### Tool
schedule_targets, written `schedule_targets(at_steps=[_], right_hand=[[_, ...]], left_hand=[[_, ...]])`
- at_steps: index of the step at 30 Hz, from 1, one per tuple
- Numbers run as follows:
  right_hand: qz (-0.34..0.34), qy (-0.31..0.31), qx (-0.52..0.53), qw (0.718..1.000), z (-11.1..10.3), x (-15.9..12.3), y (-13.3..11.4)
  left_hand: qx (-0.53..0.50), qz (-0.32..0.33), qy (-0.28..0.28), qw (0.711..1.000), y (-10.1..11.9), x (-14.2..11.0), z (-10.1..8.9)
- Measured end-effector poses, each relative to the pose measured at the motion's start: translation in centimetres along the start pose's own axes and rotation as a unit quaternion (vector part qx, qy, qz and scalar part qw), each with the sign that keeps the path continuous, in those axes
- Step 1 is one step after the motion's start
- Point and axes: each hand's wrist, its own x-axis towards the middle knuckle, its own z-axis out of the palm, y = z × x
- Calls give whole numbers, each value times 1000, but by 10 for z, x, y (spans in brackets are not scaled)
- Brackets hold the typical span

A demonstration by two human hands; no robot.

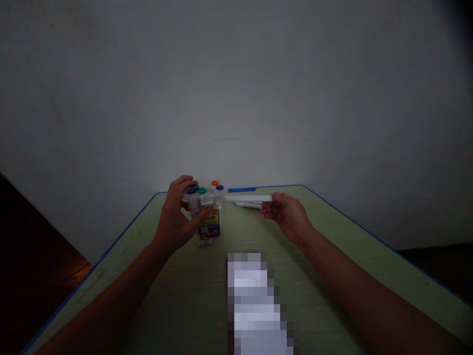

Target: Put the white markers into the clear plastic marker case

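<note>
- From where I stand, the clear case [222, 217] could tip or skid on the counter [195, 296]: the left grip [173, 217] steadies it from one side only, fingers at the upper rim and thumb across the front label [210, 228].
- That grip is curled partway, as wide as the case, and has hold of it; the case stands about upright near the counter's far edge, though I can't tell whether its base sits flat.
- The white marker [249, 198] might swing or slip, I'd say, since the right grip [286, 212] pinches just one end, fingers nearly closed, and leaves the length sticking out sideways toward the case.
- Its free end is right by the case's side, touching or just beside, I can't tell; a knock there could jar the case.
- The teal-ended marker [247, 205], just below, could roll if nudged; whether it lies on the counter or is held too, I can't make out.
- Counting up: two grips, one case, one label.
- Five coloured ends show at the case's top: two purple, one green, one dark green, one orange [215, 183].
- Two markers outside the case; one blurred-out object [254, 305] nearer the person; one counter.
</note>
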Motion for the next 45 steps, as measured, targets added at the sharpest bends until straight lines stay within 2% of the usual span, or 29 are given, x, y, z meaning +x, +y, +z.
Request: schedule_targets(at_steps=[14, 21, 33, 38, 42, 44, 45], right_hand=[[-3, -6, -81, 997, -3, 3, 8], [0, -27, -81, 996, -3, 3, 10], [0, -16, -73, 997, -1, 1, 6], [13, -35, -121, 992, -3, 3, 10], [22, -73, -218, 973, -8, 10, 22], [-29, -104, -336, 936, -11, 14, 29], [-70, -119, -409, 902, -13, 16, 32]], left_hand=[[3, 2, -2, 1000, -1, 0, 0], [6, 2, -2, 1000, 0, 1, 0], [1, 4, -4, 1000, 0, 0, 0], [-1, 3, -7, 1000, 0, 0, -1], [5, 4, -9, 1000, -2, 0, 0], [9, 10, -6, 1000, -3, 1, 0], [12, 15, -4, 1000, -4, 1, 0]])
